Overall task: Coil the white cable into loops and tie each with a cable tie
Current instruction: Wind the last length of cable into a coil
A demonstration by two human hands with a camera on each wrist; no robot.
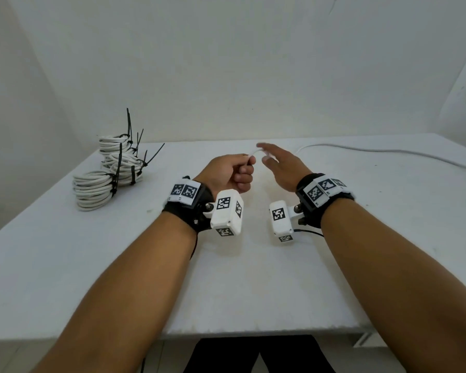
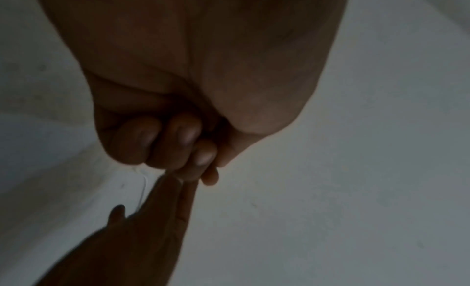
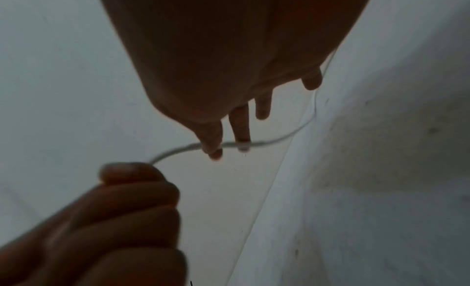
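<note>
The loose white cable (image 1: 388, 151) runs from the table's right edge along the back toward the middle. My left hand (image 1: 234, 170) is curled in a fist above the table and pinches the cable's end. In the right wrist view the cable (image 3: 178, 149) arcs from the left hand (image 3: 122, 210) across the straight fingertips of my right hand (image 3: 229, 89). My right hand (image 1: 280, 162) hovers just right of the left one with its fingers extended and blurred. The left wrist view shows the left hand (image 2: 165, 145) as a closed fist, the right hand (image 2: 127, 240) reaching in below it.
Three coiled white cable bundles (image 1: 97, 189) bound with black cable ties (image 1: 129, 125) are stacked at the table's back left. The white table (image 1: 253, 278) stands against white walls; its front edge is near my body.
</note>
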